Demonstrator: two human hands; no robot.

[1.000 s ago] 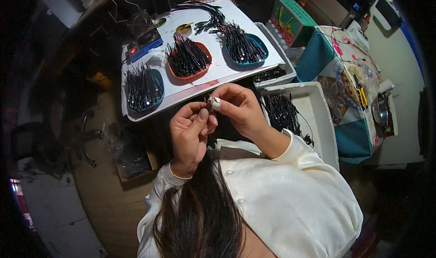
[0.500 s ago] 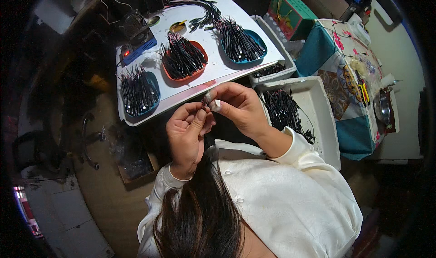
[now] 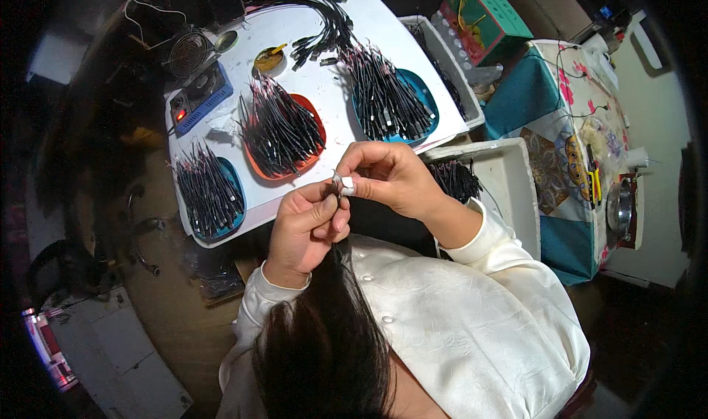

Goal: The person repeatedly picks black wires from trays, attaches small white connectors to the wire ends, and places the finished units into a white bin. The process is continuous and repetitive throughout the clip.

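- The left hand [image 3: 301, 231] is pinching, thumb tip against forefinger, with its remaining fingers curling loosely inward; it is holding one end of a thin dark piece [image 3: 337, 191].
- The right hand [image 3: 397, 179] is meeting it from the other side, its thumb and forefinger closing on the upper part of the same piece; a white wrap [image 3: 347, 187] is covering the thumb tip.
- The thin dark piece is sitting between the two sets of fingertips, in front of the person's chest and just off the near edge of the white table [image 3: 376, 21]; fingers are hiding most of it, so its exact shape cannot be told.
- On the table, a blue tray [image 3: 236, 179] at the left, an orange tray [image 3: 315, 113] in the middle and a teal tray [image 3: 426, 87] at the right are standing in a row, each holding a bundle of black cables.
- Behind them, loose black cables [image 3: 324, 22] are lying near the far edge, and a small dish [image 3: 267, 61] is resting behind the orange tray.
- A blue device [image 3: 203, 98] is showing a red light at the table's left side.
- To the right, a white foam box [image 3: 520, 190] is holding more black cables, and a patterned cloth [image 3: 546, 142] is hanging beyond it.
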